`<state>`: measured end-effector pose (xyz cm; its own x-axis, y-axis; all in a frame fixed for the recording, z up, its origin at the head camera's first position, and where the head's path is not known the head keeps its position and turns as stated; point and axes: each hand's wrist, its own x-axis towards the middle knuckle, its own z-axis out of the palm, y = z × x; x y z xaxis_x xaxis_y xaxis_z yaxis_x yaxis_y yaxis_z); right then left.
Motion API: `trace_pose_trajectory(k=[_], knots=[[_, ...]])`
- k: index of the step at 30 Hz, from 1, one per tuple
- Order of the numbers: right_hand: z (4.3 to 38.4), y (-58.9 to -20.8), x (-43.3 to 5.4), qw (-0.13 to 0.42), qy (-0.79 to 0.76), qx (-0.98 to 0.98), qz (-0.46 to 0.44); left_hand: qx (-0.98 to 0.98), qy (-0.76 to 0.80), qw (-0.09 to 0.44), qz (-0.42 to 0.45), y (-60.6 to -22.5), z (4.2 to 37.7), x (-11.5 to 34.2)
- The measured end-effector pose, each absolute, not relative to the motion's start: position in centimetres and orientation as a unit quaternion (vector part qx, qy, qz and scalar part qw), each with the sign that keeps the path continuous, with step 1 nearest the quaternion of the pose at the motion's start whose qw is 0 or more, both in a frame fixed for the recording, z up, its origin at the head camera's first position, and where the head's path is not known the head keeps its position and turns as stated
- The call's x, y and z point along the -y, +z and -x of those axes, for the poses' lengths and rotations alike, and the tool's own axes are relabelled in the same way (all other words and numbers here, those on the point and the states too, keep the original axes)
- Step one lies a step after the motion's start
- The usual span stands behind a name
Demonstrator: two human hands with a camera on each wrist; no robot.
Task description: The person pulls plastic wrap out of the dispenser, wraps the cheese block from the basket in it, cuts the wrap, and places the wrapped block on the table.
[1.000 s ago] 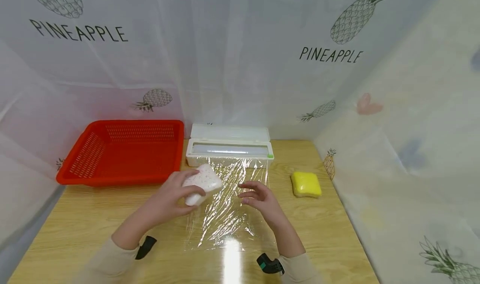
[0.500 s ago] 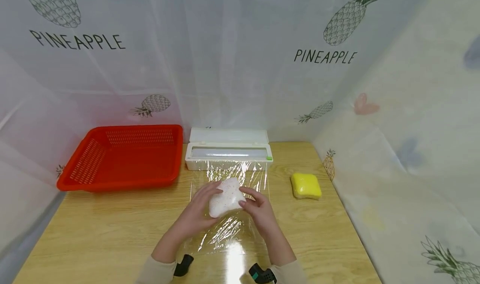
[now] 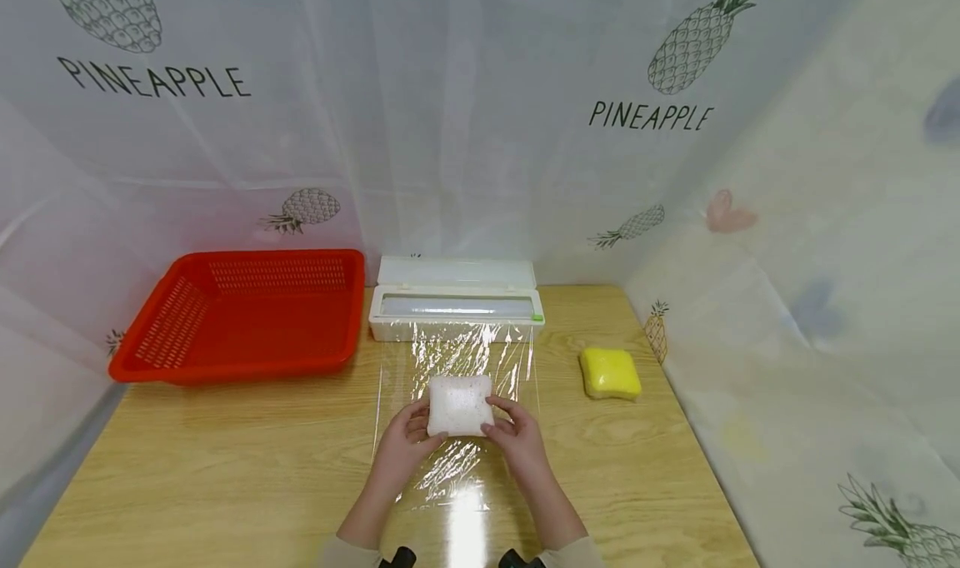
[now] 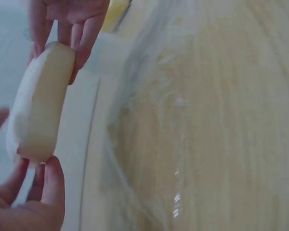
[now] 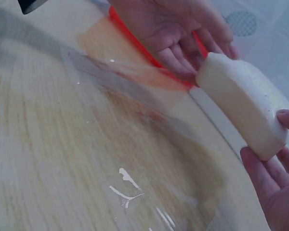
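Observation:
A white, soft-looking block with fine specks and rounded corners (image 3: 460, 406) is held level over a sheet of cling film (image 3: 444, 472). My left hand (image 3: 403, 447) grips its left edge, and my right hand (image 3: 521, 445) pinches the right edge between thumb and fingers. Both wrist views show the block (image 4: 41, 108) raised above the film, its pale side facing the camera. From a white cling film dispenser (image 3: 457, 331) with its lid up, the film runs toward me across the table.
At the left stands a red plastic basket (image 3: 238, 375) with slotted walls. A yellow block in shiny wrap (image 3: 611, 374) lies to the right on the wooden table (image 3: 225, 485). Pineapple-printed curtains (image 3: 450, 135) enclose the back and sides.
The left hand has carried the white block rightward to above the film. The right hand has taken hold of its other edge, and the block has turned from tilted to square.

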<state>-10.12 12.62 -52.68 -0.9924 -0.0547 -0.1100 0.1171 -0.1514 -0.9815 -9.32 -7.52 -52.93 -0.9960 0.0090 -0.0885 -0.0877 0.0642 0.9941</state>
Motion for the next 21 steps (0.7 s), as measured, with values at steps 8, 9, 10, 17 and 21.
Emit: trace_pose_trajectory(k=[8,9,10,17,21], knots=[[10.1,-54.3,-13.0,0.061,-0.686,-0.724,-0.017,-0.755,0.651,0.011,0.077,-54.1,8.8,7.2],[10.1,-54.6,-13.1,0.058,-0.678,-0.732,-0.020,-0.757,0.649,0.010,0.077,-54.2,8.8,7.1],[10.1,-54.7,-13.1,0.054,-0.671,-0.739,-0.022,-0.759,0.647,0.011,0.080,-54.3,8.8,7.0],[9.6,-55.3,-12.7,0.035,-0.653,-0.756,-0.030,-0.765,0.636,0.008,0.100,-54.9,8.5,6.5],[9.5,-55.8,-12.6,0.042,-0.643,-0.764,-0.045,-0.774,0.624,0.009,0.104,-55.1,8.3,6.5]])
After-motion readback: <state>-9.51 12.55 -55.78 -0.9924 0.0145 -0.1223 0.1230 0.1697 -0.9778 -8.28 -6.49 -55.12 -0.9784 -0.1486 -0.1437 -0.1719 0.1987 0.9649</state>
